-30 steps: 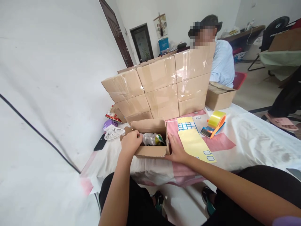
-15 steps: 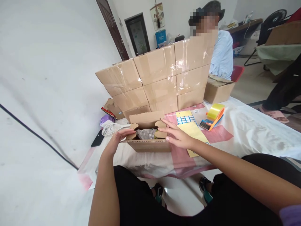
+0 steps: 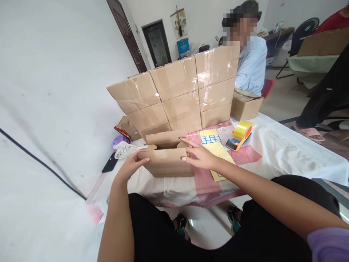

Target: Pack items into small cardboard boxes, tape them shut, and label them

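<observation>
The box (image 3: 166, 160), plain brown corrugated card, sits on the near part of the surface (image 3: 286, 156) between both hands. Its near flap is folded down over the top, and the far flap (image 3: 165, 138) stands up behind it. The left hand (image 3: 131, 166) rests against the box's left end, fingers (image 3: 141, 160) open and stretched along the near flap's edge. The right hand (image 3: 200, 156) lies flat on the right end, fingers (image 3: 188, 142) spread, pressing rather than gripping, as far as the angle shows. Both forearms reach in bare from below. Just right lies a yellow label sheet (image 3: 215, 149), then a tape dispenser (image 3: 241, 134) with a yellow roll. Left lies a white mesh scoop (image 3: 125, 151). Behind rises a wall of taped boxes (image 3: 177, 94), glossy with film.
</observation>
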A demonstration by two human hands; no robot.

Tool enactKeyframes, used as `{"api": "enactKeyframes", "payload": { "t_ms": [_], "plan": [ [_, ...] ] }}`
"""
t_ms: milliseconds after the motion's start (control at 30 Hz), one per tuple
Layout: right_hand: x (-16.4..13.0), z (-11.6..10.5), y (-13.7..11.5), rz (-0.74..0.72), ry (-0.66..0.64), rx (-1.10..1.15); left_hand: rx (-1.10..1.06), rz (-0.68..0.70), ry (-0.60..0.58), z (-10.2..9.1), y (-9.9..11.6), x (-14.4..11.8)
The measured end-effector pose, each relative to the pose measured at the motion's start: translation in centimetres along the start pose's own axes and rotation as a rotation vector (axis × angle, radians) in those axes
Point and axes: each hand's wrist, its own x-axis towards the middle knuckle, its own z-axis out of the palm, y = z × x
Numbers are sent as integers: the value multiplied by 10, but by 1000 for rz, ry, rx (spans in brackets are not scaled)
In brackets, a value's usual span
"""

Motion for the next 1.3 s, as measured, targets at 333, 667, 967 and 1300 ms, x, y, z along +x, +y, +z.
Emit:
{"api": "enactKeyframes", "payload": {
  "t_ms": [333,667,967,1300],
  "plan": [
    [8,3,21,162,130,434,26,-88,38,24,-1,11],
    [4,-14,27,-194,109,39,341,-4,546,62,8,18],
    [7,-37,6,72,240,-145,902,434,-115,94,36,1],
    [-66,-147,105,852,1361,15,999,375,107,132,41,-5]
  ]
}}
